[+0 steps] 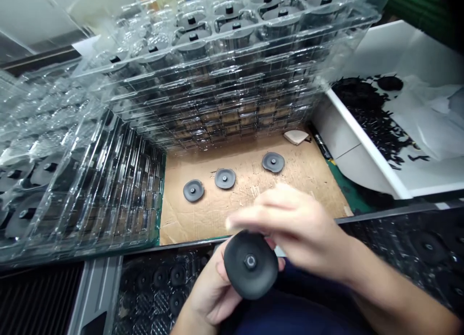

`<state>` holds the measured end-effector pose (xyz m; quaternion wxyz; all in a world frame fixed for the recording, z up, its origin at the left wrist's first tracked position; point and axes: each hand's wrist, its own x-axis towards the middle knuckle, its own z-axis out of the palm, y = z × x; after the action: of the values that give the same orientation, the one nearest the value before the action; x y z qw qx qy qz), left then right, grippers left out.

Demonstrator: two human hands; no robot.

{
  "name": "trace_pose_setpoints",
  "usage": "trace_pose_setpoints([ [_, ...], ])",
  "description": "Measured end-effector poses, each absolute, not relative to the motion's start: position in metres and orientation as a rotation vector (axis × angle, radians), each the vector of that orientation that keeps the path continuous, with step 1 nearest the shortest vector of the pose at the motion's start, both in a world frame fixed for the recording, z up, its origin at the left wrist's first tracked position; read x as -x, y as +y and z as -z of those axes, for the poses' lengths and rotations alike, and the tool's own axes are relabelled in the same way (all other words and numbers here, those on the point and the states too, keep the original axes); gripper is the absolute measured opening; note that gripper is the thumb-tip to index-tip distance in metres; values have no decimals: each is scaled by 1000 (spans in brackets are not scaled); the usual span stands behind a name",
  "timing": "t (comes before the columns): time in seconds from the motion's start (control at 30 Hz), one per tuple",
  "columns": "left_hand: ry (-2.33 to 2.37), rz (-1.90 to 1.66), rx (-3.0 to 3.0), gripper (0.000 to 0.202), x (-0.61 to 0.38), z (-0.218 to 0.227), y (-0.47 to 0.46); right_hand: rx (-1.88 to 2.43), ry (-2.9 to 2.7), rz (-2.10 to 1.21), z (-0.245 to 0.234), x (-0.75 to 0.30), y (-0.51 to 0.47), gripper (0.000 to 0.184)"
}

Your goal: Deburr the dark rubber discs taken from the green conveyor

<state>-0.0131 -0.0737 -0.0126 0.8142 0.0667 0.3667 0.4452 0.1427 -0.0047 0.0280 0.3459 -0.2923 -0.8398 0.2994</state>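
Observation:
In the lower middle, my left hand (217, 282) is wrapped round a black rounded plastic part (251, 282), a shallow dish shape with a raised round hub at its centre. The part's hub side faces up toward me. My right hand (293, 224) is above and to the right of it, blurred by motion. Its fingers stretch leftward across the part's upper rim; whether they touch it I cannot tell. On the cardboard (232, 214) ahead lie similar parts: a left one (193, 190), a middle one (225, 178) and a right one (273, 162).
Tall stacks of clear plastic trays (217, 83) holding black parts wall the back and left (119, 180). At right, a white bin (366, 137) contains many small black pieces (377, 117). A marker pen (321, 141) and a whitish wedge-shaped piece (296, 137) lie near the bin.

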Motion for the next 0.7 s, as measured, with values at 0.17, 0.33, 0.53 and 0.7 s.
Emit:
trace_pose_setpoints([
  [0.17,543,-886,-81,44,25,11,-69,1197,-2080,-768,40,-159,-12,27],
  [0.33,568,-907,-112,43,26,10,-67,1230,-2114,-852,89,-159,-35,28],
  [0.53,601,-905,-116,53,26,13,-70,1203,-1946,-812,0,-159,-26,26],
  [0.7,754,-920,-103,29,25,20,-74,750,-2232,-798,-38,-137,-24,32],
])
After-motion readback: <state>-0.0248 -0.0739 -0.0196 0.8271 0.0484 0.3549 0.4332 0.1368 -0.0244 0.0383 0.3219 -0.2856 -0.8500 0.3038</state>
